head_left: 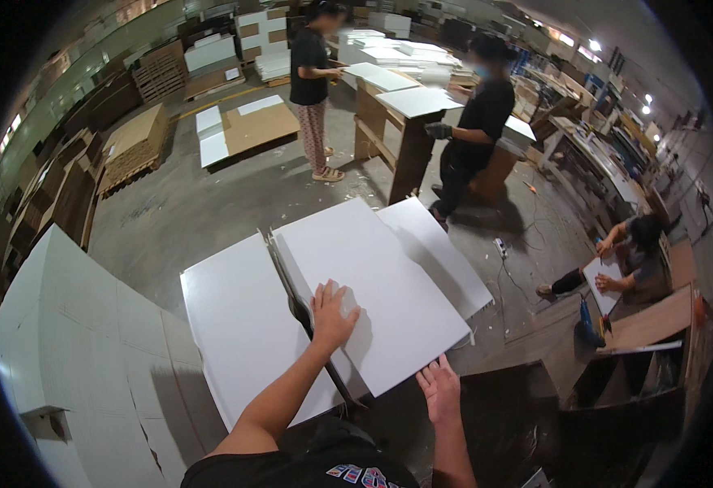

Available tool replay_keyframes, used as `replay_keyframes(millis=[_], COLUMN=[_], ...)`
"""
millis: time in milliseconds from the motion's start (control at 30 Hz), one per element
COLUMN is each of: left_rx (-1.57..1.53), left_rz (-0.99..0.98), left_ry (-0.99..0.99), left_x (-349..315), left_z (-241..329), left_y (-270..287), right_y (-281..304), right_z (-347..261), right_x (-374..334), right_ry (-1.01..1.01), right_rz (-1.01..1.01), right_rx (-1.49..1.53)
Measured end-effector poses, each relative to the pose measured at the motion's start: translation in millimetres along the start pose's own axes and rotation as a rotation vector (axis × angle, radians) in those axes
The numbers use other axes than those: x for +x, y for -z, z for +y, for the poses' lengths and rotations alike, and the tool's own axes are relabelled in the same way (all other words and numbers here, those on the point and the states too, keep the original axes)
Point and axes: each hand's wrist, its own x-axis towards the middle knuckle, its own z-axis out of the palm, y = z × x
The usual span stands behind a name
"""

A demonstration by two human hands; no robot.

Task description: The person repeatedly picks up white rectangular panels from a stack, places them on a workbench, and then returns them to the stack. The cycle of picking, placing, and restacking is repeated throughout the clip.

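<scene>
A white rectangular panel (373,285) lies in front of me, overlapping another white panel (438,248) on its far right side. My left hand (334,315) rests on its left part, fingers spread and palm down. At the panel's near right edge is my right hand (439,390), palm turned up, with its fingertips touching the edge and its fingers extended. Left of a dark gap lies one more white panel (247,325), partly covered by my left forearm. What supports the panels is mostly hidden.
Tall white stacked boards (96,342) stand close at my left. Ahead, two people work at a wooden bench (397,150) with white panels. A seated person (641,260) handles a white board at right, near a blue power tool (591,325). A cable (515,276) crosses the floor.
</scene>
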Motion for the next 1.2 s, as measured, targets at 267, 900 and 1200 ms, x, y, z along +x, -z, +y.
replay_keyframes(millis=[267, 900, 1200], left_rx=[-0.054, -0.65, -1.402], left_rz=[-0.086, -1.201, -1.528], left_ry=[-0.218, -1.516, -2.068], left_x=[-74.3, -627.2, -820.9], left_z=[79.0, 421.7, 483.3], left_y=[-38.0, -141.2, -160.1], right_y=[87.7, 289.8, 172.6], right_z=[9.2, 179.7, 229.7], right_x=[-117.8, -680.6, -800.1], right_ry=[-0.008, 0.716, 0.846], right_rz=[0.229, 1.69, 2.821], right_rx=[0.004, 0.349, 0.322])
